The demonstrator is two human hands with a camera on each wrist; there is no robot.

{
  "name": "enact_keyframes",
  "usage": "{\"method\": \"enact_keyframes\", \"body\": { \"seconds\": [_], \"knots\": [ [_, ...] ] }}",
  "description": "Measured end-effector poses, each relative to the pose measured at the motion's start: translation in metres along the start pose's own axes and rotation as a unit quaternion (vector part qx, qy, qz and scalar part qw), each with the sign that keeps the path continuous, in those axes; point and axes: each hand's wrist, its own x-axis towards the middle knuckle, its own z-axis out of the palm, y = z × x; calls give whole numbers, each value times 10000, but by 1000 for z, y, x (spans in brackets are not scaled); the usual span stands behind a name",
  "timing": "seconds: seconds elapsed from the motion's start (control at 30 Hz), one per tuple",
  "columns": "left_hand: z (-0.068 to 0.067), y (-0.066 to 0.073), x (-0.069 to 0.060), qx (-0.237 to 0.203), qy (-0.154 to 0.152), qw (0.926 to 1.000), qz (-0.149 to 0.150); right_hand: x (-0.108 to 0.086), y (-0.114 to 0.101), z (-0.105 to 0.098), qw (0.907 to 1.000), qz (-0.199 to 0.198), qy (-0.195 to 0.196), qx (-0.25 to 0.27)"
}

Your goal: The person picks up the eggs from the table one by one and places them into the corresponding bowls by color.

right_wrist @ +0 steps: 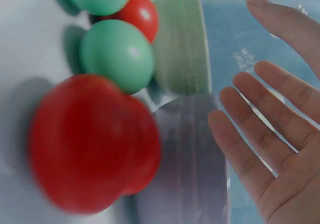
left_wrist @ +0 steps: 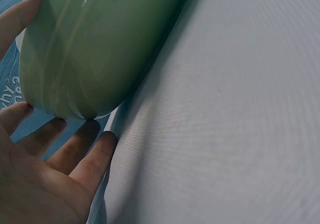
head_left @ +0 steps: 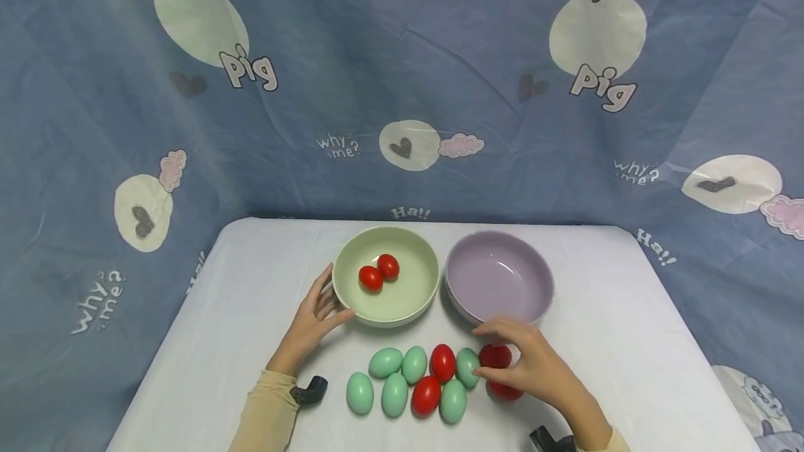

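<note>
Red egg [right_wrist: 80, 144] shows whole only from right wrist.

White table: green bowl, purple bowl side by side; six green eggs, four red eggs nearer.

White table [head_left: 653, 368]: green bowl [head_left: 402, 304], purple bowl [head_left: 499, 277] side by side; green eggs [head_left: 394, 395], red eggs [head_left: 426, 396] nearer.

Eggs [head_left: 426, 397] lie before two bowls [head_left: 496, 276] on the table [head_left: 628, 340].

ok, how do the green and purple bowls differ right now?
Color: green bowl pale green, purple bowl muted purple.
Contents: green bowl holds two red eggs, purple bowl shows none.
Contact: left hand touches green bowl; contact with purple bowl is unclear.
Shared: both round, glossy, upright on the white table.
</note>
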Motion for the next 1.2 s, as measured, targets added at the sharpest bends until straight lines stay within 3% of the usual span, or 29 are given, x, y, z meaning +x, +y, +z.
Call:
{"method": "enact_keyframes", "body": {
  "seconds": [0.27, 0.47, 0.67, 1.03, 1.2],
  "knots": [
    [-1, 0, 0, -20, -21, 10000, 66, -31, 11, 4, 9992, 382, 42, 148],
    [-1, 1, 0, -25, -81, 9999, 94, -48, 19, 12, 9994, 101, 275, 158],
    [0, 2, -1, -67, -72, 9999, 48, -58, 24, 14, 9996, 145, 246, -19],
    [0, 0, -1, -45, -39, 10000, -62, -73, 29, 18, 9963, 839, -120, 126],
    [0, -1, -1, -30, -44, 10000, -28, -75, 28, 21, 9971, 720, -99, 246]
  ]
}}
